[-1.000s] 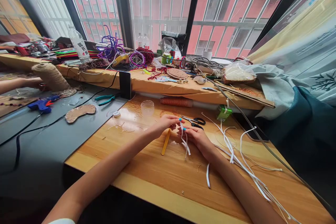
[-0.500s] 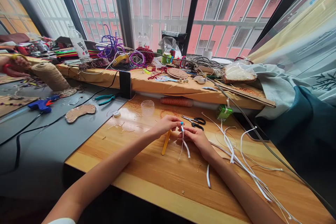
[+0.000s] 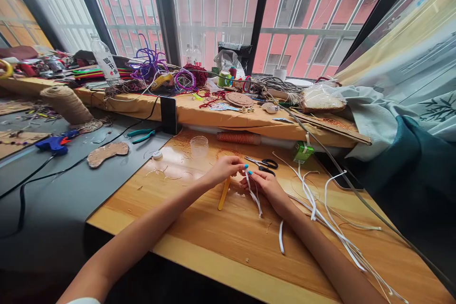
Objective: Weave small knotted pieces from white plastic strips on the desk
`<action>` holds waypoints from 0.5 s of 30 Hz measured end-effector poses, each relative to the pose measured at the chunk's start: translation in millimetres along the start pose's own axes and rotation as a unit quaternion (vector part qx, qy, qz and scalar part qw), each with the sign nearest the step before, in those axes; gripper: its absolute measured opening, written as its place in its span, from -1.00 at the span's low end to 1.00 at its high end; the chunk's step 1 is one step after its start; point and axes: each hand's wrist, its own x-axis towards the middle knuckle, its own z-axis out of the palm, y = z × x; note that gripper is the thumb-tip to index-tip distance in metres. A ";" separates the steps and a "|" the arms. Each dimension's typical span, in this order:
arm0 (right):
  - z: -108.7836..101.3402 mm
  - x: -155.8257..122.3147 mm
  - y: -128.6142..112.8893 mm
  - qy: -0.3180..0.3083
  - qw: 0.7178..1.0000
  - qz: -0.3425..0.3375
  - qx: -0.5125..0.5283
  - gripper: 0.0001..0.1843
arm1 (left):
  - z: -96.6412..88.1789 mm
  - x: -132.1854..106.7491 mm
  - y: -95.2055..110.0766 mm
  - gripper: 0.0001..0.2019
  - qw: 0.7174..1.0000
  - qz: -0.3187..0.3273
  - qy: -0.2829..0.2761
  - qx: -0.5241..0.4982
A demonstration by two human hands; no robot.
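White cord (image 3: pixel 254 197) is held over the wooden table (image 3: pixel 199 232), just right of frame centre, tails dangling toward the lower right. Its upper end is pinched by both bare hands: left hand (image 3: pixel 228 169) closed on it, right hand (image 3: pixel 267 186) drawn in just beside, fingertips nearly touching. Undersides of the right fingers are hidden, so firmness there cannot be told.

Fine fingertip work is judged to be in hand. Cord is best steadied by the left pinch and worked by the right close to it, under light tension; tails should be allowed to hang free, untwisted.

Across upper centre, a cloth-covered ledge (image 3: pixel 199 115) is crowded with craft supplies. Loose white cords (image 3: pixel 313 210) are strewn at right, partly covered by the right forearm (image 3: pixel 317 242); a snag could be caused there. Orange spool (image 3: pixel 238 138) is laid by the ledge's foot, with clear plastic cup (image 3: pixel 199 147) to its left. Scissors (image 3: pixel 257 162) are placed just beyond the right hand, easily knocked. Wooden stick (image 3: pixel 224 194) is set below the left fingertips, likely to be bumped if hands are lowered. Short white piece (image 3: pixel 281 237) is seen lower right of centre; white cap (image 3: pixel 157 155), left of centre.
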 end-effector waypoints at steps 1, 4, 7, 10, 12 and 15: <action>-0.3 0.2 0.1 0.003 1.000 0.003 0.006 -0.74 | -0.5 0.3 0.0 -0.74 1.000 -0.001 0.006 -0.006; -0.5 0.6 0.2 0.009 1.000 0.009 0.011 -0.76 | -1.7 1.3 -0.3 -0.72 0.999 -0.006 0.014 -0.032; 0.1 0.9 0.4 0.012 1.000 0.005 0.001 -0.75 | -2.1 2.4 -1.3 -0.70 0.997 -0.017 -0.010 -0.071; 1.3 1.1 1.2 0.013 1.000 -0.012 -0.008 -0.74 | -2.1 3.1 -3.6 -0.67 0.994 -0.026 -0.040 -0.102; 2.0 1.3 2.0 0.015 0.999 -0.023 -0.018 -0.73 | -2.4 3.5 -5.4 -0.64 0.991 -0.031 -0.053 -0.118; 2.5 1.1 3.4 0.034 0.997 -0.051 -0.053 -0.72 | -3.3 3.9 -7.8 -0.62 0.989 -0.039 -0.063 -0.128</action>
